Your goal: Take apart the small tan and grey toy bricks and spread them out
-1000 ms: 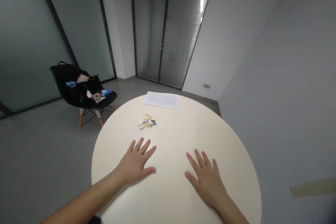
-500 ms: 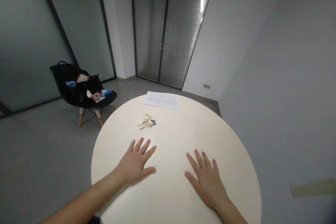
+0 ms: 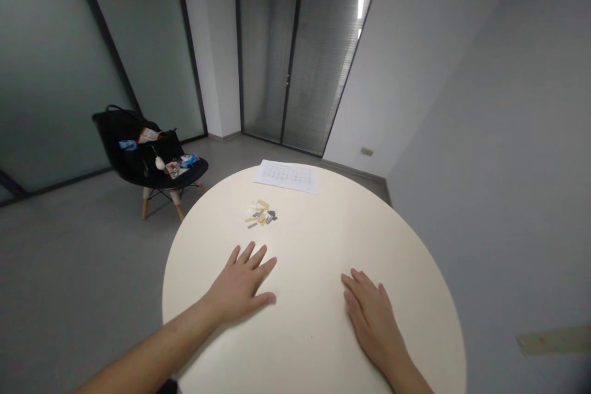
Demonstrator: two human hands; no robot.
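My left hand (image 3: 239, 288) lies flat on the round white table (image 3: 295, 345), its fingers spread and holding nothing. Just beyond its fingertips, a small pile of building bricks (image 3: 261, 217) in yellow, grey, dark grey and white rests loosely on the tabletop; single pieces are hard to make out. On the right half of the table is my right hand (image 3: 372, 314), palm down and tilted a little. Its fingers are drawn close together and slightly bent, with the thumb alongside, and nothing shows in them.
A printed sheet of paper (image 3: 287, 176) lies at the table's far edge. To the left stands a black chair (image 3: 115, 141) carrying a bag and small items. Frosted glass panels (image 3: 41, 61), a glass door (image 3: 263, 55) and a grey wall (image 3: 508, 184) surround the table.
My right hand has shifted slightly right, and its spread fingers have come together. My left hand stays flat and spread. The whole view has moved a little.
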